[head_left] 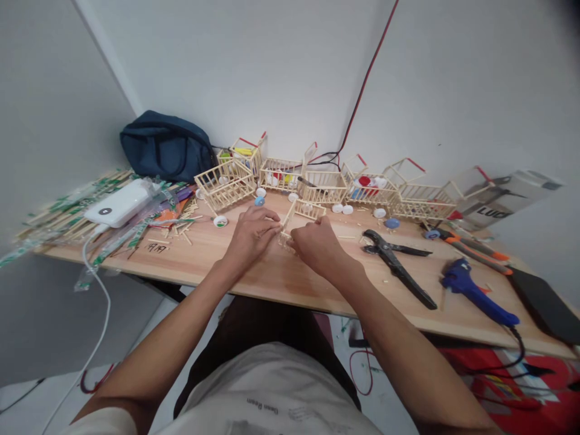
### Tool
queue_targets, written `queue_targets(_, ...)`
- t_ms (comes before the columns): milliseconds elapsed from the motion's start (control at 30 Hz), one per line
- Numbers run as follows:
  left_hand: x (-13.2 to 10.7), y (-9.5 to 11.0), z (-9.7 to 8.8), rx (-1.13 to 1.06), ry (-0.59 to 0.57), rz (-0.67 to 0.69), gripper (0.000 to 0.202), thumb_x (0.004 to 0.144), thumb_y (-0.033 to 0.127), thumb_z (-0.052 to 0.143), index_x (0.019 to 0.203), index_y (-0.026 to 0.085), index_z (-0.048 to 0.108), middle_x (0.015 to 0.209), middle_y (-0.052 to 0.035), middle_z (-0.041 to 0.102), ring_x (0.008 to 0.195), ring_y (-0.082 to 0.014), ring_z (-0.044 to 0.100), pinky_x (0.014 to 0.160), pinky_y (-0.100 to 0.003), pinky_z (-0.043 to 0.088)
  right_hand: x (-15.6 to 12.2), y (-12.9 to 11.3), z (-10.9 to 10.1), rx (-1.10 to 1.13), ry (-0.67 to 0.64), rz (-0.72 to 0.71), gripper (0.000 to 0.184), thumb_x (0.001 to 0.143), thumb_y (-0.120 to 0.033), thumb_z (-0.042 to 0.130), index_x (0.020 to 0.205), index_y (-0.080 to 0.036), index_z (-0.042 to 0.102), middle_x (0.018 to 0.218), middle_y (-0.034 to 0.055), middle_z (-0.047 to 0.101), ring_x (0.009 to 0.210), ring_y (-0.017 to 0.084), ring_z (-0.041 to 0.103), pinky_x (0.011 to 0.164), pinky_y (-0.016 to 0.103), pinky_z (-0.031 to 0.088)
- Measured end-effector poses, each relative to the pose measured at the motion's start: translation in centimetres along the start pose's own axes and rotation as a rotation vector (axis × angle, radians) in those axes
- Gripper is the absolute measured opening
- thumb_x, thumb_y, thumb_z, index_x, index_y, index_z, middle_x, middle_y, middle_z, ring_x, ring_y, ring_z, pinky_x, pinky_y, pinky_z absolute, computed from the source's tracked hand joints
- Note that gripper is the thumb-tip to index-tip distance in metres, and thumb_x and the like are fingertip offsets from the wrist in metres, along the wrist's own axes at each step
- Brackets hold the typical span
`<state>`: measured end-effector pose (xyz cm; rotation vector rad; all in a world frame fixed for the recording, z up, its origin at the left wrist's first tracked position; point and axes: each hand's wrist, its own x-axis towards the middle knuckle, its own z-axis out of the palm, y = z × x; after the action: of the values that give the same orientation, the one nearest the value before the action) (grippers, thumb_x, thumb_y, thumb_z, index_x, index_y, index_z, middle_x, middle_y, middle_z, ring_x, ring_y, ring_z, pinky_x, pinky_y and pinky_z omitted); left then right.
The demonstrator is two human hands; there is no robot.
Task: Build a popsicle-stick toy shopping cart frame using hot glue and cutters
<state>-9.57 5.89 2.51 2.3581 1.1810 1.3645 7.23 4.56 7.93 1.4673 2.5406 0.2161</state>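
a wooden worktop [193, 254] is carrying a row of stick carts [322, 192] along its far side. in the middle, the right hand [321, 244] and left hand [254, 232] are facing each other, each grip pinching a small stick frame [310, 209] between them, nearer than the carts.

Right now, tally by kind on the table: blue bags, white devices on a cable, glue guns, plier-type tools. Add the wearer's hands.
Blue bag: 1
White device: 1
Glue gun: 1
Plier-type tools: 2 (black one, orange-handled one)
Hands: 2 (left hand, right hand)
Total: 7
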Motion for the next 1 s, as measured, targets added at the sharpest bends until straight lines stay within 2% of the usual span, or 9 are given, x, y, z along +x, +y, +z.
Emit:
queue_targets(367,-0.1,0.0,-0.1,0.007,0.000,0.017,0.018,0.089,0.025,0.056,0.081,0.020,0.072,0.093,-0.0064,0.072,0.095,-0.0218,0.060,0.090,-0.042,0.044,-0.1,0.1,-0.1,-0.006,0.021,-0.009,0.030,0.095,-0.024,0.046,0.090,-0.011,0.073,0.087,0.0191,0.074,0.086,0.028,0.069,0.081,0.040,0.033)
queue_targets(500,0.1,0.3,-0.8,-0.015,-0.036,0.029,0.021,0.091,0.023,0.052,0.087,0.019,0.072,0.094,-0.0076,0.072,0.094,-0.0214,0.062,0.090,-0.041,0.046,-0.5,0.7,-0.1,0.039,0.044,0.021,0.036,0.092,-0.042,0.053,0.089,-0.012,0.073,0.085,0.0173,0.074,0.088,0.029,0.068,0.085,0.041,0.033)
queue_targets(600,0.6,0.0,-1.5,-0.051,0.011,0.019,0.023,0.092,0.023,0.051,0.095,0.019,0.073,0.097,-0.0076,0.074,0.096,-0.0207,0.065,0.091,-0.039,0.048,-1.3,1.8,-0.3,0.108,0.146,0.049,0.043,0.093,-0.051,0.049,0.094,-0.015,0.072,0.089,0.0143,0.074,0.095,0.029,0.066,0.089,0.041,0.031)
queue_targets(733,2.2,-1.2,-2.3,-0.061,0.058,-0.052,0.024,0.090,0.029,0.054,0.095,0.018,0.075,0.099,-0.0075,0.075,0.098,-0.0215,0.067,0.090,-0.035,0.049,-2.8,3.9,-1.0,0.207,0.256,0.139,0.039,0.098,-0.044,0.041,0.097,-0.018,0.071,0.089,0.0105,0.074,0.092,0.025,0.065,0.086,0.037,0.032)
queue_targets(900,5.5,-2.9,-1.9,-0.042,-0.026,-0.140,0.025,0.085,0.025,0.056,0.100,0.016,0.075,0.100,-0.0084,0.075,0.090,-0.0198,0.068,0.083,-0.032,0.051,-5.2,6.3,-0.3,0.292,0.445,0.219,0.037,0.099,-0.035,0.038,0.093,-0.018,0.070,0.082,0.0083,0.073,0.081,0.023,0.065,0.076,0.032,0.036)
queue_targets(1000,7.7,-3.6,-0.6,-0.056,-0.112,-0.134,0.026,0.082,0.021,0.057,0.101,0.014,0.075,0.101,-0.0089,0.075,0.090,-0.0180,0.068,0.082,-0.030,0.051,-6.5,6.8,1.4,0.336,0.447,0.242,0.032,0.096,-0.033,0.043,0.093,-0.018,0.071,0.082,0.0080,0.074,0.077,0.023,0.067,0.073,0.032,0.039)
